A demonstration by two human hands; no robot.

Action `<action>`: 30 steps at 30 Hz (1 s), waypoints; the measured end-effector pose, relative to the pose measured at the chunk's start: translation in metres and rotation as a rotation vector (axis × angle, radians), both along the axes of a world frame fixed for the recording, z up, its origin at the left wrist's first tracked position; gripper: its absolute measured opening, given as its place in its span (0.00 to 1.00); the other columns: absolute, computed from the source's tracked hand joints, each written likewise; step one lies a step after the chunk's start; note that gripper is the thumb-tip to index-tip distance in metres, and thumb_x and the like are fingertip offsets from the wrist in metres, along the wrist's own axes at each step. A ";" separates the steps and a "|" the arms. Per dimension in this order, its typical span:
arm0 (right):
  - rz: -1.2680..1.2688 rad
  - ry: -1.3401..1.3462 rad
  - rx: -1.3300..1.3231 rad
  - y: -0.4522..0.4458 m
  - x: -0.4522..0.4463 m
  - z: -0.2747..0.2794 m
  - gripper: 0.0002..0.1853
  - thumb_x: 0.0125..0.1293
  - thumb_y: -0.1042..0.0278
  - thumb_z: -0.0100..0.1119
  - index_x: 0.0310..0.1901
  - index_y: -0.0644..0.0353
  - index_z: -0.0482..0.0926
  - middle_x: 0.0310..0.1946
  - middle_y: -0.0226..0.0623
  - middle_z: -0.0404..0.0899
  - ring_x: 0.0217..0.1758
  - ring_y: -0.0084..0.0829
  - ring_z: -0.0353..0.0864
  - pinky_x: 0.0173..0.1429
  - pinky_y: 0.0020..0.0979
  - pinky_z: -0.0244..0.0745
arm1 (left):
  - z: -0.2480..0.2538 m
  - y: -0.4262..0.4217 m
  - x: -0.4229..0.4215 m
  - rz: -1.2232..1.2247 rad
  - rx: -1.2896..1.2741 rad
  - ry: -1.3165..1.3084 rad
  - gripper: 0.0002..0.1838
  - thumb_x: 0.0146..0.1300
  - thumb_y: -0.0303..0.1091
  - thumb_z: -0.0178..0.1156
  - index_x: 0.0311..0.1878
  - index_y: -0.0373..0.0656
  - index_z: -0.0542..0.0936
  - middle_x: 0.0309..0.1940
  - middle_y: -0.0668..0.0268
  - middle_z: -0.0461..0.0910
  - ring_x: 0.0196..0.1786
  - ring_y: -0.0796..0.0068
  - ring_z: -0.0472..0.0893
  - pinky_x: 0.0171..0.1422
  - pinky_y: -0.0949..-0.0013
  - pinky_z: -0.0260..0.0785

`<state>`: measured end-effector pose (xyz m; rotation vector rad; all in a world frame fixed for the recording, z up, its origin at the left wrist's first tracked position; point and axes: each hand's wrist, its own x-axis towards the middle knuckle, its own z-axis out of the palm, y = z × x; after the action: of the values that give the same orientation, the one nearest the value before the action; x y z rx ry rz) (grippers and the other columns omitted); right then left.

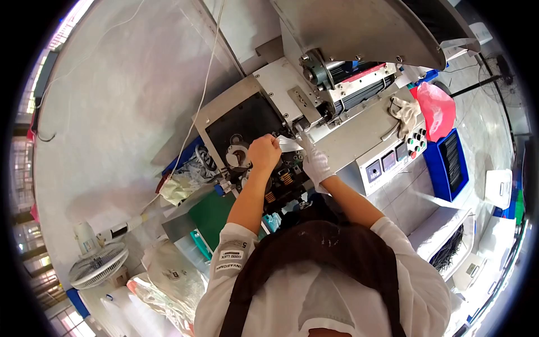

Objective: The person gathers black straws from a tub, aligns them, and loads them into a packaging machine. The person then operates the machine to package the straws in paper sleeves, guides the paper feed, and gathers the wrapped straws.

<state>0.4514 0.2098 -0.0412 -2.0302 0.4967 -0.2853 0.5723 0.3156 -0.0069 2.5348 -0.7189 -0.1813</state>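
My left hand (265, 153) is bare and closed, its fingertips pinching one end of a thin white strip (289, 145). I cannot tell whether the strip is cloth, paper or tape. My right hand (316, 162) wears a white glove and is at the strip's other end. Its longest visible finger points up to the metal edge of the machine (272, 92); the thumb side is partly hidden by the strip. Both hands are above the machine's dark recess (241, 121), near a round metal part (237, 155) and several copper-coloured springs (287, 178).
A large metal hopper (359, 31) overhangs the machine. To the right are a control panel (387, 161), a beige glove (404, 115), a pink bag (436, 110) and a blue crate (446, 165). A white cord (203, 90) hangs at left; a fan (100, 264) stands lower left.
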 end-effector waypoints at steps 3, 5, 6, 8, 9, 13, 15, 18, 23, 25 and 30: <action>-0.036 -0.115 -0.092 0.003 0.002 -0.004 0.39 0.47 0.85 0.41 0.64 0.58 0.44 0.47 0.55 0.70 0.47 0.52 0.72 0.48 0.41 0.69 | 0.001 -0.001 0.001 -0.008 -0.013 -0.009 0.07 0.48 0.38 0.60 0.25 0.46 0.78 0.20 0.61 0.76 0.28 0.57 0.76 0.29 0.61 0.67; -0.017 0.231 -0.057 0.003 0.006 -0.007 0.36 0.50 0.82 0.42 0.63 0.51 0.47 0.51 0.49 0.69 0.48 0.51 0.71 0.48 0.42 0.69 | 0.001 0.001 0.001 -0.025 0.001 0.039 0.07 0.48 0.38 0.60 0.25 0.46 0.78 0.22 0.61 0.77 0.29 0.57 0.77 0.30 0.61 0.68; -0.020 0.231 -0.054 0.000 0.010 -0.008 0.36 0.50 0.82 0.42 0.63 0.51 0.47 0.51 0.49 0.69 0.48 0.51 0.71 0.48 0.42 0.69 | 0.001 0.002 0.002 -0.028 0.003 0.038 0.07 0.48 0.38 0.60 0.25 0.46 0.78 0.22 0.61 0.77 0.29 0.57 0.77 0.30 0.61 0.68; 0.028 0.397 -0.145 -0.008 0.020 -0.005 0.37 0.48 0.83 0.42 0.63 0.51 0.48 0.48 0.52 0.70 0.45 0.52 0.73 0.46 0.42 0.70 | 0.002 0.002 0.002 -0.014 0.052 0.033 0.07 0.49 0.39 0.60 0.26 0.46 0.79 0.22 0.61 0.78 0.29 0.58 0.77 0.31 0.61 0.68; 0.018 0.402 -0.138 -0.012 0.022 -0.003 0.37 0.48 0.83 0.42 0.63 0.51 0.48 0.48 0.52 0.70 0.45 0.52 0.73 0.46 0.42 0.70 | 0.001 0.001 0.003 -0.025 0.056 0.036 0.07 0.49 0.39 0.60 0.26 0.46 0.79 0.22 0.61 0.78 0.29 0.58 0.77 0.31 0.61 0.68; 0.110 0.373 -0.194 -0.013 0.022 0.007 0.34 0.49 0.80 0.45 0.61 0.59 0.50 0.52 0.55 0.66 0.55 0.44 0.67 0.54 0.34 0.66 | -0.001 0.009 0.009 -0.016 0.065 0.034 0.05 0.48 0.35 0.58 0.26 0.46 0.79 0.25 0.61 0.78 0.30 0.57 0.77 0.32 0.59 0.68; 0.132 0.350 -0.214 -0.009 0.028 0.011 0.36 0.48 0.79 0.45 0.63 0.58 0.48 0.52 0.55 0.66 0.56 0.41 0.67 0.55 0.32 0.66 | 0.001 0.012 0.010 0.019 0.067 -0.001 0.05 0.48 0.35 0.58 0.27 0.46 0.79 0.24 0.61 0.78 0.30 0.57 0.77 0.33 0.58 0.68; 0.118 0.348 -0.189 -0.009 0.029 -0.009 0.37 0.49 0.79 0.45 0.64 0.57 0.46 0.51 0.52 0.68 0.51 0.44 0.70 0.53 0.35 0.67 | 0.008 0.017 0.007 -0.008 0.128 -0.072 0.07 0.49 0.37 0.58 0.27 0.45 0.79 0.23 0.60 0.78 0.30 0.57 0.77 0.33 0.59 0.68; -0.034 -0.092 0.064 -0.011 0.003 -0.005 0.32 0.50 0.78 0.44 0.61 0.58 0.53 0.43 0.53 0.73 0.47 0.47 0.73 0.48 0.37 0.70 | 0.008 0.033 0.008 0.031 0.112 -0.167 0.09 0.48 0.39 0.60 0.25 0.44 0.79 0.21 0.60 0.77 0.28 0.59 0.77 0.32 0.62 0.67; -0.201 -0.190 0.169 -0.002 -0.007 -0.016 0.28 0.52 0.77 0.45 0.58 0.58 0.60 0.40 0.53 0.74 0.46 0.50 0.73 0.48 0.39 0.69 | 0.000 0.046 0.016 0.023 0.096 -0.174 0.09 0.48 0.40 0.60 0.25 0.44 0.80 0.20 0.60 0.77 0.27 0.59 0.77 0.31 0.64 0.68; -0.327 0.201 1.193 -0.019 -0.028 -0.012 0.17 0.60 0.68 0.46 0.51 0.63 0.69 0.38 0.38 0.78 0.32 0.24 0.77 0.31 0.24 0.72 | -0.004 0.076 0.030 0.178 -0.014 0.244 0.12 0.47 0.39 0.62 0.28 0.39 0.81 0.20 0.63 0.79 0.23 0.72 0.77 0.30 0.71 0.66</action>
<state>0.4235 0.1908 -0.0533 -0.8112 0.8614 0.0468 0.6020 0.3916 -0.0105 2.4893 -0.3970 -0.4138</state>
